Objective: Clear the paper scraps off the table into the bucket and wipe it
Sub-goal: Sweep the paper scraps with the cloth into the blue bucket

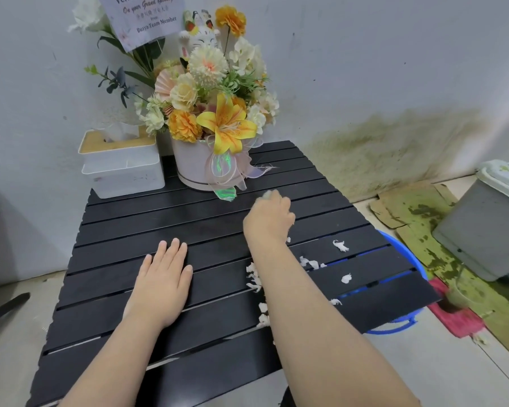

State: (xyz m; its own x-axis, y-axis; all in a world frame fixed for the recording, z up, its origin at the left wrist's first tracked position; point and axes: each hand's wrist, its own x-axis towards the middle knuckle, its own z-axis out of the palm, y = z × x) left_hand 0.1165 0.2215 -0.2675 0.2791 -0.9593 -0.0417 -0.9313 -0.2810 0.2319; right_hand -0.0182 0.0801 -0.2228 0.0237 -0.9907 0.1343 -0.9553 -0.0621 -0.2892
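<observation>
Several white paper scraps [341, 245] lie scattered on the right half of the black slatted table [124, 254], some hidden under my right forearm. My right hand [269, 217] is curled on the table's far right part, with a pale wad showing at its fingertips. My left hand [165, 277] lies flat, palm down, fingers apart, on the middle of the table. The blue bucket [406, 321] stands on the floor under the table's right edge, mostly hidden by the slats.
A flower arrangement in a white pot [193, 168] and a white tissue box [121, 165] stand at the table's far edge. A grey bin [482, 230] stands on the floor at the right, near a red cloth [453, 315] and cardboard.
</observation>
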